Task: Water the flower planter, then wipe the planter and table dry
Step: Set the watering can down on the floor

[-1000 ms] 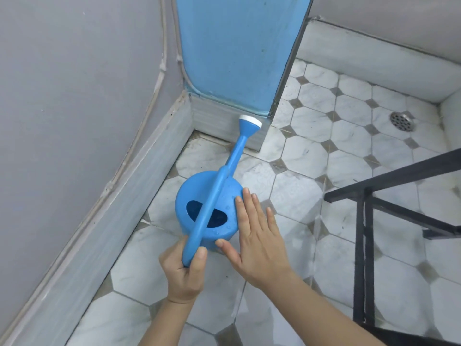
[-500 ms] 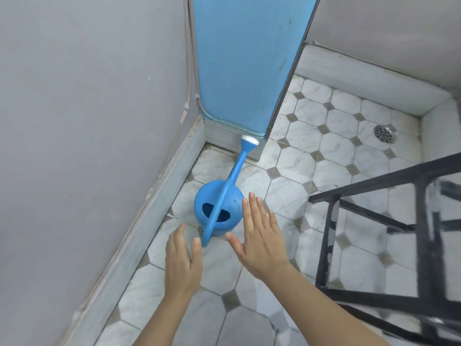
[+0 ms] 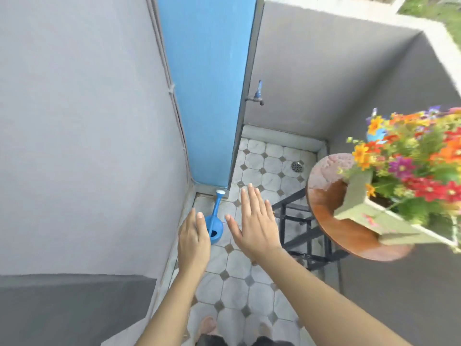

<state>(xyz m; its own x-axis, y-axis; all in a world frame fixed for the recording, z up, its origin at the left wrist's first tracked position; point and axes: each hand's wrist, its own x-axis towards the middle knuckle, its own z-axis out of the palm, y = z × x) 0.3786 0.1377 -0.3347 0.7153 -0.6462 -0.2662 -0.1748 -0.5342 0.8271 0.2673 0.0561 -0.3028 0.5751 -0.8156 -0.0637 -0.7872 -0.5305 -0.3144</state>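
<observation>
Left hand: the left hand [image 3: 194, 242] is flat, palm down, fingers stretched and close together, holding nothing; in the view it overlaps the left edge of the can.
Right hand: the right hand [image 3: 254, 224] is spread flat, palm down, fingers apart, holding nothing; it shows just right of the can, higher in the frame than the left hand.
Can: the blue can [image 3: 214, 227] stands upright on the floor, well below both hands, with its long spout and white rose pointing away toward the door.
Floor: the floor [image 3: 237, 293] under the can is pale tiles with small grey diamonds.
Door: the blue door [image 3: 207, 96] rises just beyond the can's spout, between grey walls.
Tap: a tap [image 3: 257, 94] juts from the wall right of the door, high above the can.
Drain: a round drain [image 3: 296, 166] sits in the floor, far right of the can, near the back wall.
Tabletop: the round tabletop [image 3: 324, 198] is to the right of the can, on a black frame [image 3: 294, 221]; its near part looks dark orange-brown, the far part pale.
Planter: the pale green planter [image 3: 369, 216] rests on the tabletop, well right of the can, blurred in the view.
Flowers: red, orange, yellow and purple flowers [image 3: 411, 156] fill the planter.
</observation>
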